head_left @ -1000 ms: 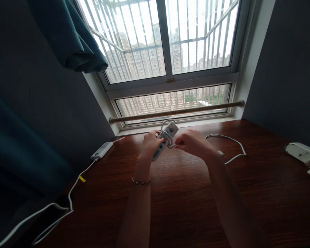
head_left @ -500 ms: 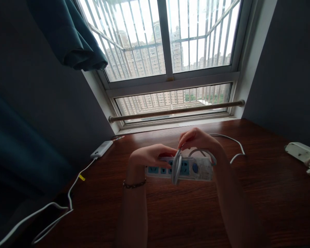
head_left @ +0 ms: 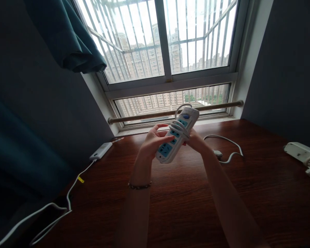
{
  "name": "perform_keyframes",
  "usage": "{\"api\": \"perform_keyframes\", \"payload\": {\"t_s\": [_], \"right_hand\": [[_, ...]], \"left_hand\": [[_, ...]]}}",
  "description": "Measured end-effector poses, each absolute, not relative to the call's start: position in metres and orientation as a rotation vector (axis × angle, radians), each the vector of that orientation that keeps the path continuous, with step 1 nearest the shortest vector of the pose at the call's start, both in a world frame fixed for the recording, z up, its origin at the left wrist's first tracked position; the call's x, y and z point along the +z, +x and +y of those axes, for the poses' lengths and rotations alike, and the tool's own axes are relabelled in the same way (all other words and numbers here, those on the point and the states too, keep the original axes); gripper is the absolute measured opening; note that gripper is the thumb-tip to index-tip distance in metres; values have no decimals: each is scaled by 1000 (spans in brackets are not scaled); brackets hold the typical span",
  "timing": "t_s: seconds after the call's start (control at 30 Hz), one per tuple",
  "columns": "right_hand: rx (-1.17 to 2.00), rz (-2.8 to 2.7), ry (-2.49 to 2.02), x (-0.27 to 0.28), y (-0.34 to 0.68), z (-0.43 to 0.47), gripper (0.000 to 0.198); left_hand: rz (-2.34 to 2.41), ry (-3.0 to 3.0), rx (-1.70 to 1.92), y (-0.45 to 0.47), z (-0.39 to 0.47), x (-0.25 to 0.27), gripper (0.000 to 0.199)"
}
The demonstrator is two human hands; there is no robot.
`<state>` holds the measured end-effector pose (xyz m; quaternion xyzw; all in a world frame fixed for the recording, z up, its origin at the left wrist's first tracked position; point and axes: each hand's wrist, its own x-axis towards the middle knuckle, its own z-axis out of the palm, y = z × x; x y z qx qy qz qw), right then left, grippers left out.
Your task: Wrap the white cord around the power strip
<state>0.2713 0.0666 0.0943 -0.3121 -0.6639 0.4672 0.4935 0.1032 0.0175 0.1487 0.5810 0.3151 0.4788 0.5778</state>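
A white power strip (head_left: pixel 169 150) with blue sockets and a blue switch is held tilted above the table, its switch end up and to the right. A light grey power cord (head_left: pixel 179 128) wraps around its middle in several turns. My left hand (head_left: pixel 155 139) grips the strip's lower left part, thumb across the sockets. At the right edge, my right hand (head_left: pixel 195 140) closes on the cord where it passes round the strip; its fingertips are partly hidden behind. A loose length of cord (head_left: pixel 231 137) lies on the table to the right, near a plug (head_left: pixel 217 154).
The dark red-brown wooden table (head_left: pixel 170 206) reaches a barred window. A white adapter (head_left: pixel 101 151) with a white cable (head_left: pixel 79 177) lies at the left. Another white power strip (head_left: pixel 299 151), its cord bundled, sits at the far right. A blue curtain (head_left: pixel 74 44) hangs upper left.
The power strip has risen away from the table and turned from level to steeply tilted. Both hands moved up with it, and my right hand shifted down to the strip's right edge.
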Motion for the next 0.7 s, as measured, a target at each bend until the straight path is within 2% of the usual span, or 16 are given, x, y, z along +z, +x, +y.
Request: {"api": "perform_keyframes", "payload": {"t_s": [0.17, 0.3, 0.4, 0.53, 0.7], "right_hand": [[880, -2086, -1183, 95, 271, 65, 23], [430, -2207, -1491, 107, 273, 54, 19], [227, -2214, -1608, 118, 276, 43, 15], [89, -2253, -1651, 127, 281, 31, 7], [74, -2181, -1706, 134, 290, 22, 10]], "left_hand": [[824, 1207, 1339, 103, 42, 130, 55], [895, 1197, 1241, 95, 61, 112, 49], [953, 1267, 1141, 93, 69, 103, 42], [1013, 1412, 1121, 97, 68, 103, 34], [1141, 1468, 1197, 102, 60, 110, 36]]}}
